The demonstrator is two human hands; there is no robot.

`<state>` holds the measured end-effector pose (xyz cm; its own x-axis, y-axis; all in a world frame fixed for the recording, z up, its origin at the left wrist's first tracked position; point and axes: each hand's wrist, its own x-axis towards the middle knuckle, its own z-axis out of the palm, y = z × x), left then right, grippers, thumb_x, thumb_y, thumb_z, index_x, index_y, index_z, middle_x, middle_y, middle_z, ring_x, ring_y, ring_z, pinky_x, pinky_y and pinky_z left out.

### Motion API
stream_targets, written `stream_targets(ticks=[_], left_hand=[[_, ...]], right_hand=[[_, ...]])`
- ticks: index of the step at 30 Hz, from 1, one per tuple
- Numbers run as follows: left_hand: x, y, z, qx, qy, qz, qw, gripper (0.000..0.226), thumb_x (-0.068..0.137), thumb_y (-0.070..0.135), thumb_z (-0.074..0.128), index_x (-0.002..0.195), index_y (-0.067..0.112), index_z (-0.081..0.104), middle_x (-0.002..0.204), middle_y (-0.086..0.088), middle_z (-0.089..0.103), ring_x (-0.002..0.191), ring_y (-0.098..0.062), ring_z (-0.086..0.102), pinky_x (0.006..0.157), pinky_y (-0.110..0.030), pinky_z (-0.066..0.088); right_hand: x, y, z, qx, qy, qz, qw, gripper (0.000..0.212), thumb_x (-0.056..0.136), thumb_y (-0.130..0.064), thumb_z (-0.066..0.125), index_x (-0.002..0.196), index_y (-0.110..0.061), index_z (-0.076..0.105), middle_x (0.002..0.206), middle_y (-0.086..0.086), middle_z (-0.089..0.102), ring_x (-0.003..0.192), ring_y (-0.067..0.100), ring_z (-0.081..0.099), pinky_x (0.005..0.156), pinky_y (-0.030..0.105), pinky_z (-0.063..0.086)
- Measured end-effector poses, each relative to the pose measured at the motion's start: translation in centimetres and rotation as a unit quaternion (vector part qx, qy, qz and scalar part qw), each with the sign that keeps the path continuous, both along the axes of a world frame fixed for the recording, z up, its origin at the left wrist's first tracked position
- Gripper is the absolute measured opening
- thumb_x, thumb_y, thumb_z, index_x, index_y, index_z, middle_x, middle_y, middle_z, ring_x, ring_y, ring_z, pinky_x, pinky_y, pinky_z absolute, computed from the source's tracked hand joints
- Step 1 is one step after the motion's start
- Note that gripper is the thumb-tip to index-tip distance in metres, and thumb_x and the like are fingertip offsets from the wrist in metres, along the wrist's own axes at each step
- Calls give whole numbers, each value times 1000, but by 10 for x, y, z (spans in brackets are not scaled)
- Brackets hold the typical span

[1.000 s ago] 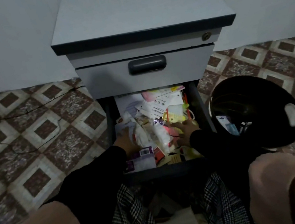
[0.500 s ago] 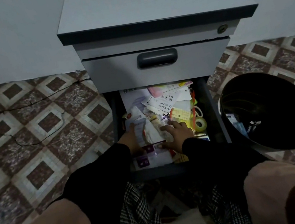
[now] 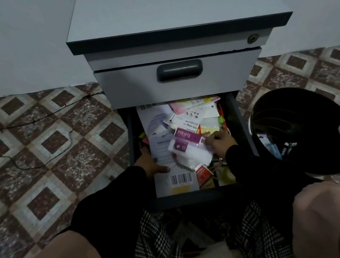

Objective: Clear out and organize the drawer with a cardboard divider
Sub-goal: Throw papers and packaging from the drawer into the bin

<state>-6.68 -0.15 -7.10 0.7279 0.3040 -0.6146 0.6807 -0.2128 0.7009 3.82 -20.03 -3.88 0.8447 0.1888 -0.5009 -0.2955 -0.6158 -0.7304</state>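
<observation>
1. The drawer [image 3: 131, 135] is the lower one of a grey cabinet [image 3: 166, 3]; it stands pulled out toward the person, directly below the closed upper drawer [image 3: 134, 85] with its dark handle [image 3: 179, 70].
2. Contents: a loose heap of papers, cards and small packets fills the drawer. A large white sheet with barcode [image 3: 180, 178] lies along the drawer's 9 o'clock side, running from back to front.
3. A purple-and-white packet [image 3: 185, 140] lies on top near the middle of the heap; a small red packet [image 3: 202, 174] lies toward 6 o'clock.
4. Left hand [image 3: 151, 165]: inside the drawer at its 8 o'clock corner, resting on the white sheet's edge. Thumb lies flat on the paper; whether the other fingers are spread or curled cannot be told.
5. Right hand [image 3: 221, 144]: inside the drawer at 4 o'clock, fingers curled, tips touching the packet's right end. Whether they pinch it cannot be told.
6. A black bin [image 3: 320, 117] stands on the tiled floor [image 3: 33, 151] just beside the drawer at 3 o'clock, tilted, with some items inside.
7. A thin black cable [image 3: 28, 123] runs over the floor at 9 o'clock.
</observation>
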Motion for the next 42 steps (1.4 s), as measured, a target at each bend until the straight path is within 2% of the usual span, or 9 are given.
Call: stream_targets(ticks=[2,5,9,13,18,27,36,39,42], left_hand=[[2,0,1,34,25,-25,999,87,69,13,82,141,6,33,135,-12,51,121,-29,52,101,-38,44],[4,-3,10,54,42,-52,996,61,74,15,78,128,3,52,129,-13,58,116,-28,56,98,-32,44],[4,-5,16,75,31,-41,996,47,78,17,74,121,2,59,123,-14,61,113,-30,58,94,-32,46],[3,-2,19,106,11,21,994,45,77,15,76,116,-3,59,120,-18,62,109,-33,59,92,-36,47],[4,1,24,70,11,38,997,47,79,12,73,119,-2,56,122,-18,60,111,-33,58,92,-35,47],[4,3,30,21,33,61,997,39,84,7,67,120,-6,57,124,-18,59,115,-33,56,82,-28,41],[2,1,34,-2,19,35,999,42,89,9,61,129,3,51,128,-20,57,116,-36,55,96,-42,46],[2,-4,43,18,10,20,1000,40,91,8,58,129,-1,50,129,-22,55,118,-36,54,95,-37,43],[3,-7,55,31,-5,16,999,40,90,5,58,129,-3,51,130,-23,55,118,-36,53,92,-34,42]], right_hand=[[7,-5,-2,46,30,-84,995,14,89,-17,61,82,-5,62,90,13,60,77,23,54,67,27,42],[14,-15,-9,10,69,-124,990,43,87,-23,66,118,5,59,117,18,61,107,33,58,86,32,43],[16,-19,-15,-87,73,-79,990,54,85,-30,67,124,5,54,126,20,57,115,33,54,86,33,44],[14,-14,-22,-169,55,-38,983,63,78,-33,72,128,0,53,133,18,50,118,33,51,98,36,45],[14,-12,-19,-243,22,18,970,59,83,-41,67,125,-2,52,129,15,55,122,31,50,106,40,37],[12,-12,-21,-258,4,26,966,77,76,-40,74,132,1,43,134,18,48,124,32,48,104,38,42],[16,-18,-13,-133,20,-72,988,48,80,-8,69,124,2,54,121,17,61,111,32,59,88,33,48],[15,-21,-3,-76,11,-80,994,35,82,2,62,116,4,59,115,22,63,103,34,60,86,35,48],[15,-27,16,-57,1,-72,996,28,83,3,60,111,5,61,103,21,64,90,29,58,75,28,44]])
